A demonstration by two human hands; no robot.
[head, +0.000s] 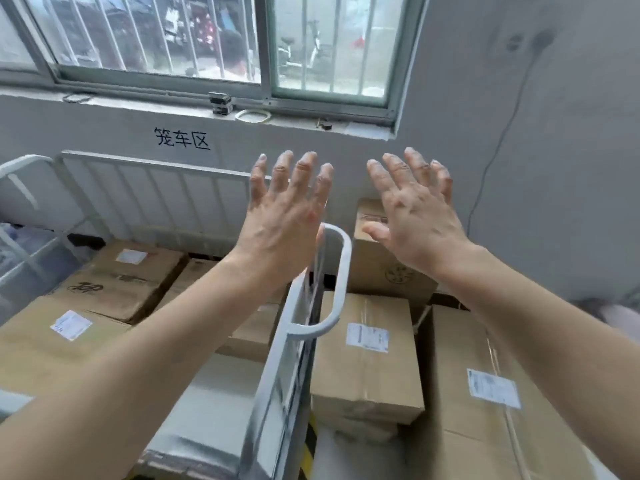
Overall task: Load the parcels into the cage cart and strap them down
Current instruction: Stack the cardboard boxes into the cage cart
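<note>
Both arms reach forward with the left hand [284,216] and right hand [415,216] raised side by side, backs up, fingers spread and holding nothing, in front of a grey wall with painted characters [181,137] under a barred window [207,39]. Below them the white cage cart [145,181] holds labelled cardboard parcels [114,285] and a silver-wrapped parcel [211,410] inside its rails. Beyond its looped white handle [341,271], more cardboard boxes [367,355] sit stacked just outside the cart, against the wall.
</note>
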